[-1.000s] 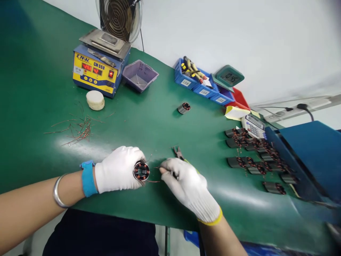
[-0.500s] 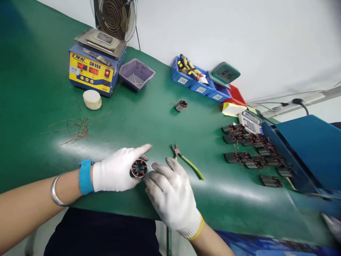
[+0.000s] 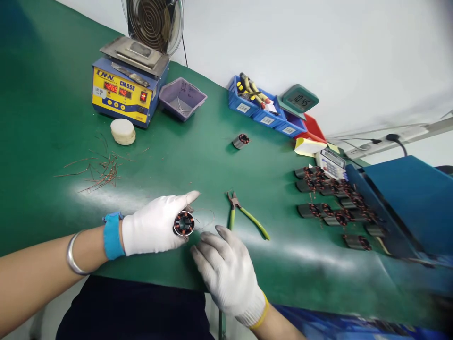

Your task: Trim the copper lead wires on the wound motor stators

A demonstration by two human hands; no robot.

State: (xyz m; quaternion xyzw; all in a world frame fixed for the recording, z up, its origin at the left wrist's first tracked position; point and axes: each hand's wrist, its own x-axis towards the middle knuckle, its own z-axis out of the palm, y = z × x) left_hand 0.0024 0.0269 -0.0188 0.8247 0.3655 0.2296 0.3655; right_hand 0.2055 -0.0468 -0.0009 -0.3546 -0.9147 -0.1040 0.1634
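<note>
Your right hand [image 3: 228, 278] has drawn back and down from the wound core [image 3: 184, 232] since half a second ago, when its fingertips were right up against it. Your left hand [image 3: 152, 226] stays nearly where it was, clasped around the core, whose open end faces up toward you; one gloved digit sticks out past it. Much of the core's outer wall is covered by that glove. Your right hand shows only its back, the fingers bent slightly and the palm turned from view, so whether it grasps anything I cannot tell. Thin wire ends [image 3: 213, 216] (so fine they nearly vanish against the green) trail from near the core toward your right fingers, and where they finish is hard to make out.

Just beyond that hand, the pliers [image 3: 234, 202] lie spread on the table [image 3: 177, 160], one green handle partly behind your fingertips. Copper wire scraps [image 3: 106, 172] lie in a loose tangle past your left hand, and a single core [image 3: 241, 140] rests on its side farther back. At right, the grouped cores [image 3: 334, 189] overlap and blur too much to count. The fan [image 3: 150, 21] is cut off by the top edge.
</note>
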